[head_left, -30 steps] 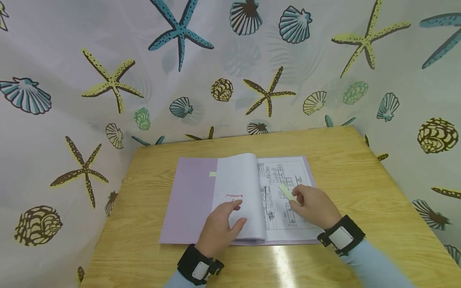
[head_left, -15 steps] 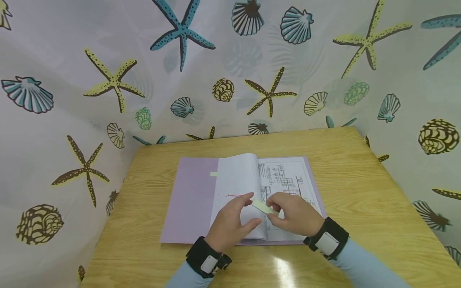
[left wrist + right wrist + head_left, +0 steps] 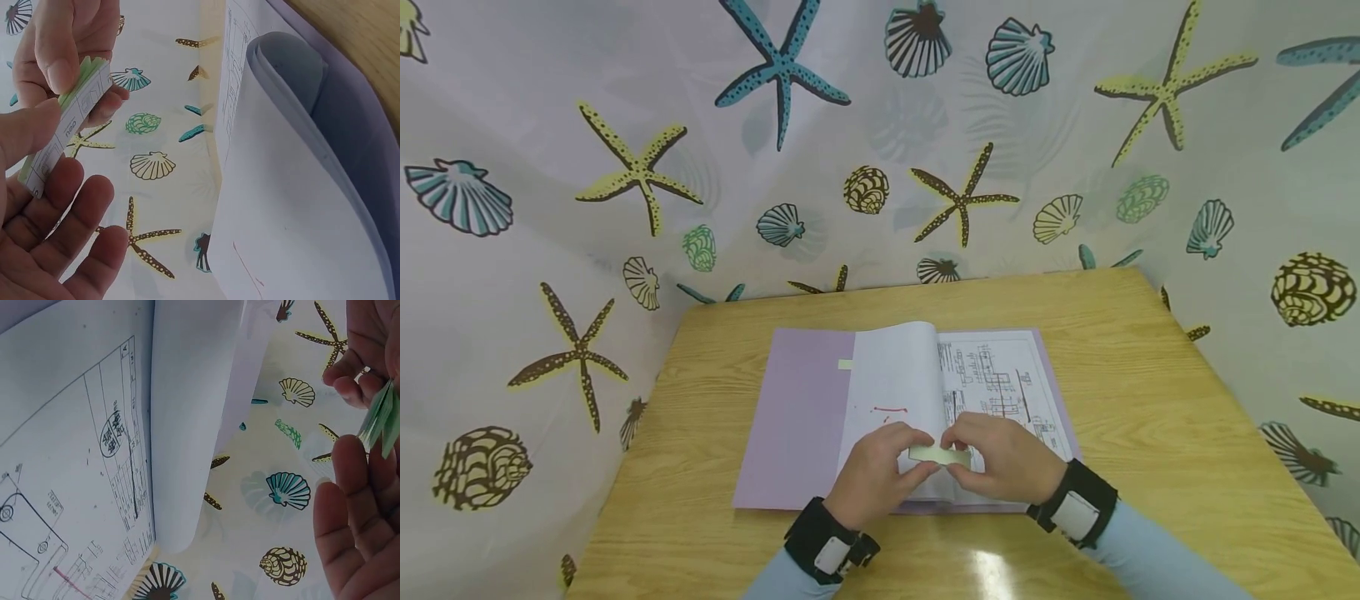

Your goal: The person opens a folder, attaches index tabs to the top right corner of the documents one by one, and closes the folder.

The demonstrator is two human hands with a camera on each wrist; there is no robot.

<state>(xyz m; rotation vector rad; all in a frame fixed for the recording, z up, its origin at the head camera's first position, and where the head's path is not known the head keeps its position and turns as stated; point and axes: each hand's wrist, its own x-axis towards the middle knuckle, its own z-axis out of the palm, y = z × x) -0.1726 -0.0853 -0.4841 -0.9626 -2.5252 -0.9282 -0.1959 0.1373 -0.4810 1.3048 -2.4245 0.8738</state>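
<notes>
**Both hands pinch a green strip over an open folder**

The left hand (image 3: 874,475) and right hand (image 3: 1004,460) meet just above the near edge of an open folder (image 3: 797,417). Between them they hold a pale green strip (image 3: 940,455), which lies roughly level, each hand pinching one end with thumb and fingertips. In the left wrist view the strip (image 3: 65,128) shows as a small stack of thin sheets, white on one face with printed boxes and letters, green at the edges; the left thumb presses its lower part while the right thumb and fingers (image 3: 62,69) grip the upper end. In the right wrist view only the green edges of the strip (image 3: 380,419) show, fanned slightly between the right fingers (image 3: 353,487).

The folder lies flat on the wooden surface (image 3: 1150,400), its lilac cover spread to the left. A bundle of white pages (image 3: 891,392) curls up from the spine and arches to the left, with a short red mark (image 3: 889,410) on the top one. To the right of it lies a drawing sheet (image 3: 1000,375) with printed lines and tables. A small green tab (image 3: 845,364) sits on the lilac cover, just beside the left edge of the pages.

Both wrists wear black bands, and the sleeves are light blue. A curtain (image 3: 625,125) printed with starfish and shells hangs behind and beside the surface.
</notes>
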